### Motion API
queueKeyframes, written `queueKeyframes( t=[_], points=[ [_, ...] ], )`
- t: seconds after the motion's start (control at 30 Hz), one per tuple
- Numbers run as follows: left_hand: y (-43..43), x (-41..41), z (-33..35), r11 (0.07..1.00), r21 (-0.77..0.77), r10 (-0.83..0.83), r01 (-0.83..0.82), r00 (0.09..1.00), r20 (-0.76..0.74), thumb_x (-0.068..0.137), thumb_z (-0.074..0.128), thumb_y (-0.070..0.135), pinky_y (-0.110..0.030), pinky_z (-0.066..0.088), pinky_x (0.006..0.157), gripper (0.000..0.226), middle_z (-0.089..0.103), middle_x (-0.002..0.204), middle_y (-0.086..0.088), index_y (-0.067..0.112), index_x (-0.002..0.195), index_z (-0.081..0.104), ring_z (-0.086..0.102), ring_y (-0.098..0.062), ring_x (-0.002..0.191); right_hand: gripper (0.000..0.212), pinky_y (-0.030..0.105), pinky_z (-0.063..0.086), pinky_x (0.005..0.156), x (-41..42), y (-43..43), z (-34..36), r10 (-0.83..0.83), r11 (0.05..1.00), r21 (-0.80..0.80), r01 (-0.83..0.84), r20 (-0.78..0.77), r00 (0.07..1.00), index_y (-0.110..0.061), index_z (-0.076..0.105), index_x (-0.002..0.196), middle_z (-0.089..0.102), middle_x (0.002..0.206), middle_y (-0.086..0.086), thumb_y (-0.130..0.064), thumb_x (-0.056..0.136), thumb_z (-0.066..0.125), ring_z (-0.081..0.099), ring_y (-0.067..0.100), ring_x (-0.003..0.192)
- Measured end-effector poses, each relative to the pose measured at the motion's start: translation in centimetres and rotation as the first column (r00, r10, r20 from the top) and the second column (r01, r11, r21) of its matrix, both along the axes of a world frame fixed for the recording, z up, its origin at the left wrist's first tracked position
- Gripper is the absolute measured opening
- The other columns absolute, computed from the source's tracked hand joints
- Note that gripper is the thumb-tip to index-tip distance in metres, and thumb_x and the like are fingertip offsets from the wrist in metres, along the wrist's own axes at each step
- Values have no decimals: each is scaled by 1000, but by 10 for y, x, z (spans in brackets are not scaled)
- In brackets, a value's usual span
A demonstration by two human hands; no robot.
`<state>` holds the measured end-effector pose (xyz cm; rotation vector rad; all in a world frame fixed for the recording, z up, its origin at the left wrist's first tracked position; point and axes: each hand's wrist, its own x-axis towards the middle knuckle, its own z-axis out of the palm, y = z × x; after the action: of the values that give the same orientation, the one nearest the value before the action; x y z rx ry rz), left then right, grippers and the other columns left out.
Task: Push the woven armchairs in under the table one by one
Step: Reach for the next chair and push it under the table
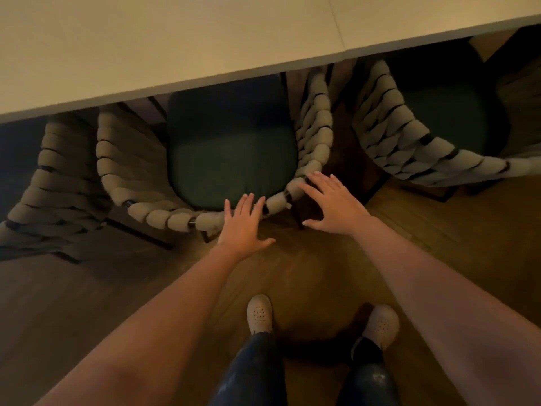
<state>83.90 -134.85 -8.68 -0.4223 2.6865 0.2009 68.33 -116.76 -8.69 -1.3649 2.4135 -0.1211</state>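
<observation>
A woven armchair with a pale braided back and a dark green seat cushion stands in front of me, its front part under the pale table. My left hand lies flat with straight fingers on the middle of the chair's back rail. Over the right curve of the same rail is my right hand, fingers spread; whether it touches the rail I cannot tell. Neither hand grips anything.
A second woven armchair stands at the right, partly under the table. A third one stands at the left, close beside the middle chair. Wooden floor lies behind the chairs, with my two feet in white shoes on it.
</observation>
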Motion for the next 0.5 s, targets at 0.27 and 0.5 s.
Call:
queueKeyframes(
  t=[0.27, 0.5],
  points=[
    [163, -100, 8, 995, -46, -91, 91, 996, -7, 91, 51, 54, -56, -4, 118, 88, -17, 160, -15, 24, 155, -1, -18, -30, 147, 89, 40, 3, 122, -96, 201, 14, -175, 981, 80, 174, 8, 984, -30, 11, 155, 10, 163, 3, -57, 86, 61, 1, 20, 150],
    [319, -193, 5, 992, 46, -118, 119, 993, -21, 91, 55, 51, -55, -5, 118, 90, -18, 160, -11, 26, 155, -3, -18, -29, 147, 91, 43, 6, 122, -178, 346, 25, -272, 948, 160, 275, -41, 962, -31, 13, 154, 11, 162, 3, -56, 84, 65, 4, 22, 150]
  ],
)
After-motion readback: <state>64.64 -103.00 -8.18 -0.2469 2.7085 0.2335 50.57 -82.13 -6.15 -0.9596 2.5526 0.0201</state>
